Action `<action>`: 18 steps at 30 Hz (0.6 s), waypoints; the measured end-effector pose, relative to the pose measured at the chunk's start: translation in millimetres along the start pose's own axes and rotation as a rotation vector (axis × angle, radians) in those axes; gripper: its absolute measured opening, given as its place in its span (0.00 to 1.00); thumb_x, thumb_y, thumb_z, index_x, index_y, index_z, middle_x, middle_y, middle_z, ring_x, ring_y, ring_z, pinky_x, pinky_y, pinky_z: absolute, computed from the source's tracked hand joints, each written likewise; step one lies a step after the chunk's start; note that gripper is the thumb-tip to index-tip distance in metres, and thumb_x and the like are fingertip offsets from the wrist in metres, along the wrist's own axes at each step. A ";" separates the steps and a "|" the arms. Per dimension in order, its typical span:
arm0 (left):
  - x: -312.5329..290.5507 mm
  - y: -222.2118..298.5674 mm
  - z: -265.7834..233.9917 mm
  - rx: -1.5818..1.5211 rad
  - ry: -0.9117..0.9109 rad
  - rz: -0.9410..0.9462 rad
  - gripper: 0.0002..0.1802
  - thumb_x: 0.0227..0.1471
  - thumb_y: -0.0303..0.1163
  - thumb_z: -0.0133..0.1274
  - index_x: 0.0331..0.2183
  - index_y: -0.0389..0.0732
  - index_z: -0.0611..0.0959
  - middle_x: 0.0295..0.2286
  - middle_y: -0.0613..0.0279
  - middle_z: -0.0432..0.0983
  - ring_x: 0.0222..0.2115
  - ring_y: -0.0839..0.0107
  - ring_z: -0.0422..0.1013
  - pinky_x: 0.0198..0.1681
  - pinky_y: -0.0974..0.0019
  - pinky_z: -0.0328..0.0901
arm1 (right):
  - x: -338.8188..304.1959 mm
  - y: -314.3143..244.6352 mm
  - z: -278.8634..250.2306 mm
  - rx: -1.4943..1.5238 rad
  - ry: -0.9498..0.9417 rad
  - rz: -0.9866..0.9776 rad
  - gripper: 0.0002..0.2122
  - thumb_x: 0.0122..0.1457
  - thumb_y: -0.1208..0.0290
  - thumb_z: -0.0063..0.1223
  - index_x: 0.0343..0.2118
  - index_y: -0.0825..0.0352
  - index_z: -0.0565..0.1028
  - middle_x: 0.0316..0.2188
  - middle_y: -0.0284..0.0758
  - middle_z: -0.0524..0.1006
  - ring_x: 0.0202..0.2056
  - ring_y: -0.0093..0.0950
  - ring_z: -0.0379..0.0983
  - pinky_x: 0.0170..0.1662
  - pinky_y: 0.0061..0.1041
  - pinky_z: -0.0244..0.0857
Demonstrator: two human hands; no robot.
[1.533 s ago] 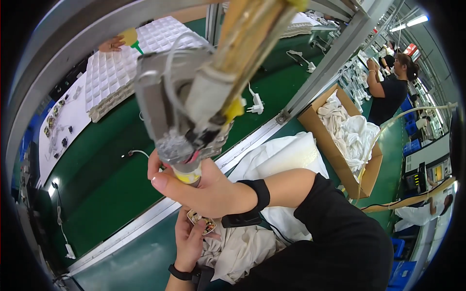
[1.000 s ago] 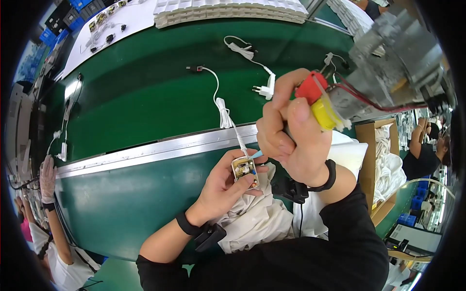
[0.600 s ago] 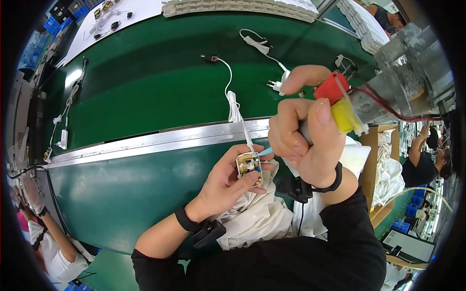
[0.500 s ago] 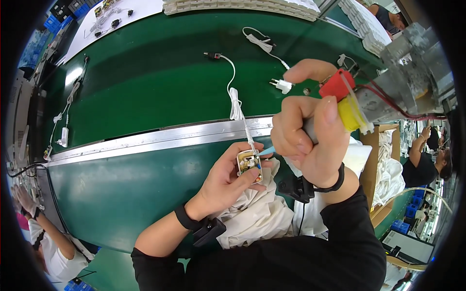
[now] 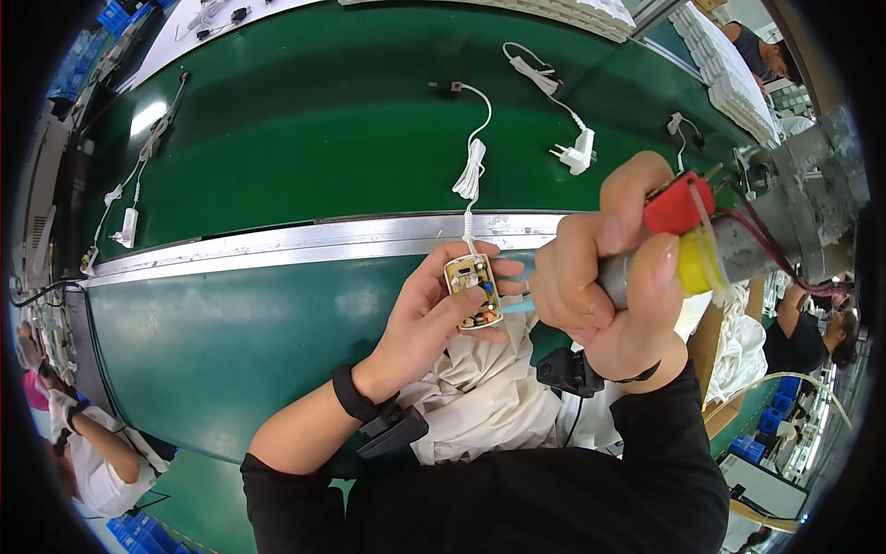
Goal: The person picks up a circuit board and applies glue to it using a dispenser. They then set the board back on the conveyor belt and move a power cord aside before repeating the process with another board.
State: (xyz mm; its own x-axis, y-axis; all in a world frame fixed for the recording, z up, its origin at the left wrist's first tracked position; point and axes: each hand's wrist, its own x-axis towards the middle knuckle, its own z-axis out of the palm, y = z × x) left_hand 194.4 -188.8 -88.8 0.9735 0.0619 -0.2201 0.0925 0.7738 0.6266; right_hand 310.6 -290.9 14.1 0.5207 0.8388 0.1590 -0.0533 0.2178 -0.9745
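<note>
Pinches board (image 5: 478, 277) in left hand (image 5: 420, 319), long axis running near-to-far; clasps tool (image 5: 699, 265) in right hand (image 5: 609, 316), aiming blue tip (image 5: 519, 307) leftward at board's right edge.

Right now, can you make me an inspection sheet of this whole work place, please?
Surface: green bench, metal rail along its far side.
Job's things: open white case holding a circuit board; grey tool with red part and light-blue tip.
Clutter: crumpled off-white cloth near the person's body.
Hands: left hand grips the case; right hand grips the tool, tip close beside the case.
Cables: white cord runs from the case across the rail; white plug beyond.
Surroundings: co-worker at left; cardboard box of cloth at right.
</note>
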 end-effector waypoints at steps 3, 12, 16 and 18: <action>-0.7 -0.4 -0.3 -0.004 -0.007 0.004 0.19 0.57 0.23 0.39 0.51 0.40 0.63 0.47 0.53 0.67 0.49 0.64 0.67 0.41 0.61 0.73 | -2.3 0.4 -1.8 0.007 0.001 0.022 0.21 0.58 0.42 0.39 0.35 0.58 0.55 0.09 0.24 0.55 0.08 0.16 0.47 0.12 0.18 0.43; 0.1 -4.8 -4.0 -0.140 -0.099 -0.005 0.22 0.60 0.32 0.37 0.54 0.39 0.59 0.52 0.51 0.60 0.54 0.63 0.60 0.48 0.55 0.67 | -3.8 -3.5 1.9 -0.044 0.044 0.064 0.23 0.57 0.41 0.40 0.36 0.59 0.55 0.09 0.25 0.56 0.08 0.16 0.49 0.12 0.18 0.44; -1.5 -4.9 -7.3 -0.192 -0.173 0.002 0.24 0.60 0.37 0.36 0.55 0.39 0.57 0.55 0.50 0.56 0.56 0.62 0.57 0.52 0.52 0.64 | -7.3 1.2 5.3 -0.090 0.023 0.051 0.23 0.56 0.41 0.41 0.36 0.59 0.55 0.09 0.26 0.56 0.08 0.16 0.49 0.12 0.18 0.44; -1.7 -5.0 -8.1 -0.191 -0.194 -0.003 0.25 0.61 0.39 0.36 0.56 0.38 0.56 0.55 0.50 0.55 0.56 0.62 0.56 0.52 0.52 0.63 | -7.9 2.3 6.6 -0.067 -0.002 0.054 0.23 0.56 0.41 0.41 0.36 0.59 0.55 0.09 0.26 0.56 0.08 0.16 0.49 0.12 0.18 0.45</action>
State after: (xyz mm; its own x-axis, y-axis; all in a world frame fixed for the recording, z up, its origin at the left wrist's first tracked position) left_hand 190.5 -187.7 -97.7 0.9969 -0.0482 -0.0625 0.0720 0.8799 0.4696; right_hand 300.7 -293.8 11.7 0.5172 0.8492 0.1064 -0.0243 0.1388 -0.9900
